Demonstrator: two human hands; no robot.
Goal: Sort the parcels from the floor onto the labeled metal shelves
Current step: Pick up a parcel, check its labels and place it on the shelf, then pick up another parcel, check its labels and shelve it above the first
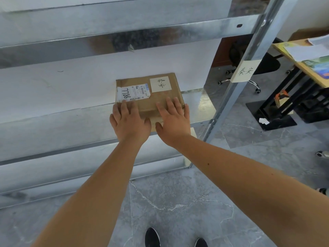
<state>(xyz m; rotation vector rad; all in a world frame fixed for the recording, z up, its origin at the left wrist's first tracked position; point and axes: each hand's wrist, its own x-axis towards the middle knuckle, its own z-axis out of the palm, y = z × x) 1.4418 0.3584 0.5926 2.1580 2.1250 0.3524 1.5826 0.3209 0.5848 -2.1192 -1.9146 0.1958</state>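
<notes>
Parcel (156,98) lies flat on the metal shelf (53,90), centre of frame, near the labelled upright (228,98). Left grip (130,122) and right grip (173,122) rest released, fingers straight, on its near edge.

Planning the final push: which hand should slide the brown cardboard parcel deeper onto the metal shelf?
Marginally right hand: flat fingers reach farther onto the brown cardboard parcel; left hand partly covers the white shipping label.
</notes>
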